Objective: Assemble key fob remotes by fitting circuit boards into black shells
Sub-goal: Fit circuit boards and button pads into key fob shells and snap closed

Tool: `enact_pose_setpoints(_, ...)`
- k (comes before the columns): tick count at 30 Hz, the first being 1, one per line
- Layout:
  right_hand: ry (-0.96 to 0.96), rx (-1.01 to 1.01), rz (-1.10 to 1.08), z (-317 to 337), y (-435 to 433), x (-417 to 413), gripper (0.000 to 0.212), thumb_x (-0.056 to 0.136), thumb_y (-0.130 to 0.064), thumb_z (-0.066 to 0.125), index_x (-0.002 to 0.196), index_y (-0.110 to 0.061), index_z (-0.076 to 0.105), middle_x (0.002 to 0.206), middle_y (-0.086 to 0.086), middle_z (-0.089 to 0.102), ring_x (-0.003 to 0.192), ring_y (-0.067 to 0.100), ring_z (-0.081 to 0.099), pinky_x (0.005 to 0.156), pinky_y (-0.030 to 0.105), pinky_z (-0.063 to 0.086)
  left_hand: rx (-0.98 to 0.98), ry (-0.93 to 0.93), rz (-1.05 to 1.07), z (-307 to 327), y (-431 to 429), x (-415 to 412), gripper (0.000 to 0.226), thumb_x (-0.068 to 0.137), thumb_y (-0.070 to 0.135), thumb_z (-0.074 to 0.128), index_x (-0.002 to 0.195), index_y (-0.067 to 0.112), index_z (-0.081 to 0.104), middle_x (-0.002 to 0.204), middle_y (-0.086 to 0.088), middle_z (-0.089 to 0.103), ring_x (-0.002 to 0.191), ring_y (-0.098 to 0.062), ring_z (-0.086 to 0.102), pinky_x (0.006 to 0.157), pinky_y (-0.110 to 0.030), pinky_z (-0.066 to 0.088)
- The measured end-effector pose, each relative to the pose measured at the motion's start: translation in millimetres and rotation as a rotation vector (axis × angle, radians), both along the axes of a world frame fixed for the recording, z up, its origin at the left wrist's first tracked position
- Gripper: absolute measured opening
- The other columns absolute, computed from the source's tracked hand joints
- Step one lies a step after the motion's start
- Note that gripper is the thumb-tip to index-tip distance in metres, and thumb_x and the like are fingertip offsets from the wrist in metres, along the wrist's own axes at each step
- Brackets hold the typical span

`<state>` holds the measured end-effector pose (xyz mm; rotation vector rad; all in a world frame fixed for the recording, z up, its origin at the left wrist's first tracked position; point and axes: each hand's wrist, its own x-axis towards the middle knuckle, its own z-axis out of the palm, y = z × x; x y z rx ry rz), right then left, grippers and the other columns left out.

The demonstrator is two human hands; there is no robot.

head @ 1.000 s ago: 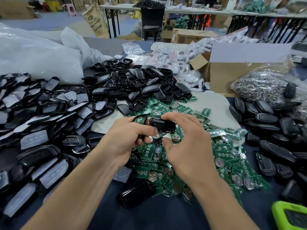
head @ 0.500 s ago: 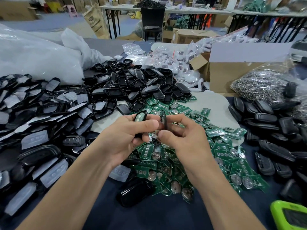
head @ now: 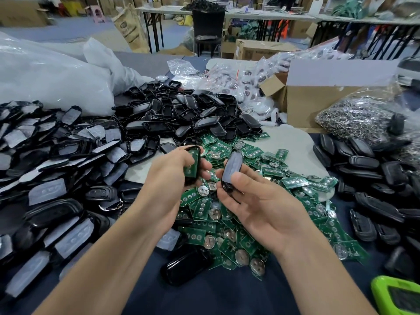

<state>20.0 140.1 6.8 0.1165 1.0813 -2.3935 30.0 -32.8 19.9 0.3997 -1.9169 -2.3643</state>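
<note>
1. Workshop tables and cartons fill the background, and the dark worktop (head: 204, 298) is heaped with parts.
2. The left hand (head: 168, 180) curls its fingers and thumb round a black shell (head: 197, 171) held upright above the middle of the worktop. A green board (head: 191, 162) sits inside it.
3. The right hand (head: 261, 205) pinches a second black piece, the cover (head: 231, 169), with the thumb on its face and the fingers behind. It is just beside the shell and not touching it.
4. The board looks seated already, so the step in hand seems to be closing the case. The next move calls for turning the cover to face the open shell, lining up the edges and pressing the two together.
5. A pile of boards (head: 227, 219) lies under the hands.
6. Empty shells (head: 186, 119) are heaped toward the far edge, and film-covered pieces (head: 56, 169) lie along the left edge.
7. Closed fobs (head: 375, 178) line the right edge, with a bag of metal rings (head: 354, 119) and a cardboard box (head: 318, 101) behind them.
8. A green device (head: 397, 296) sits at the near right corner.
9. Nothing lies between the two pieces. A dropped part would likely be lost among the loose boards below.
</note>
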Motion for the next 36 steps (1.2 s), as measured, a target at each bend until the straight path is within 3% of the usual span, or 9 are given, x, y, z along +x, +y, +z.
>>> enact_pose_setpoints(4,0.063,0.084,-0.059,-4,-1,-1,0.042,0.063,-0.001,0.078,0.105,-0.007,0.073,0.104,0.016,0.074,0.081,0.021,0.074,0.082,0.033,0.064,-0.11,-0.001,-0.037,1,4,-1,0.027,0.097,-0.003,0.049,0.109,0.014,0.067,0.096,-0.006,0.081,0.092,-0.019,0.08,0.097,-0.046,0.049)
enact_pose_setpoints(7,0.152,0.228,-0.092,-5,-2,-1,0.041,0.065,-0.003,0.08,0.103,-0.013,0.074,0.101,0.01,0.076,0.085,0.018,0.072,0.084,0.033,0.062,-0.083,-0.018,-0.04,0,3,-2,0.031,0.095,-0.01,0.055,0.105,0.014,0.071,0.1,-0.004,0.081,0.096,-0.02,0.079,0.09,-0.043,0.059)
enact_pose_setpoints(10,0.277,0.409,-0.119,-6,-3,2,0.033,0.079,0.005,0.08,0.103,-0.017,0.075,0.095,0.002,0.079,0.083,0.014,0.073,0.078,0.03,0.059,-0.069,-0.007,-0.069,0,1,-1,0.031,0.093,-0.012,0.061,0.104,0.014,0.074,0.101,-0.005,0.082,0.094,-0.024,0.079,0.086,-0.04,0.06)
enact_pose_setpoints(14,0.43,0.616,-0.154,-7,-6,5,0.034,0.076,-0.005,0.085,0.103,-0.024,0.077,0.096,0.0,0.081,0.089,0.018,0.077,0.081,0.033,0.057,-0.127,0.019,-0.077,-1,2,0,0.032,0.091,-0.006,0.07,0.105,0.022,0.077,0.098,-0.005,0.082,0.098,-0.028,0.078,0.09,-0.044,0.06)
enact_pose_setpoints(18,0.507,0.706,-0.191,-9,-10,6,0.032,0.072,-0.011,0.088,0.096,-0.03,0.078,0.089,-0.008,0.081,0.082,0.011,0.078,0.071,0.022,0.059,-0.26,0.067,0.001,-5,8,0,0.045,0.088,-0.006,0.071,0.111,0.031,0.079,0.075,0.006,0.078,0.071,-0.018,0.064,0.072,-0.038,0.054)
enact_pose_setpoints(20,0.533,0.729,-0.211,-10,-11,7,0.032,0.068,-0.015,0.087,0.096,-0.028,0.078,0.087,-0.008,0.081,0.079,0.011,0.078,0.07,0.025,0.061,-0.363,0.082,0.059,-8,9,0,0.048,0.087,-0.002,0.072,0.107,0.04,0.081,0.077,0.009,0.078,0.068,-0.016,0.07,0.072,-0.036,0.061)
enact_pose_setpoints(23,0.571,0.788,-0.216,-11,-12,5,0.033,0.068,-0.013,0.088,0.095,-0.027,0.08,0.084,-0.009,0.081,0.078,0.011,0.078,0.074,0.031,0.062,-0.492,0.094,0.05,-11,12,0,0.048,0.085,0.003,0.07,0.104,0.046,0.08,0.08,0.014,0.079,0.058,-0.013,0.069,0.057,-0.031,0.059)
enact_pose_setpoints(29,0.577,0.851,-0.249,-15,-9,2,0.032,0.069,-0.011,0.093,0.093,-0.029,0.082,0.084,-0.013,0.08,0.082,0.006,0.077,0.079,0.033,0.061,-0.438,0.081,-0.055,-12,13,-2,0.04,0.087,0.005,0.071,0.112,0.036,0.079,0.097,0.01,0.081,0.094,-0.013,0.078,0.09,-0.042,0.062)
enact_pose_setpoints(36,0.571,0.897,-0.28,-19,-10,-1,0.036,0.066,-0.014,0.094,0.094,-0.032,0.081,0.084,-0.016,0.079,0.083,0.002,0.076,0.084,0.032,0.062,-0.315,0.123,-0.117,-14,11,-2,0.042,0.092,-0.009,0.065,0.116,0.024,0.077,0.096,0.005,0.082,0.091,-0.015,0.079,0.082,-0.033,0.065)
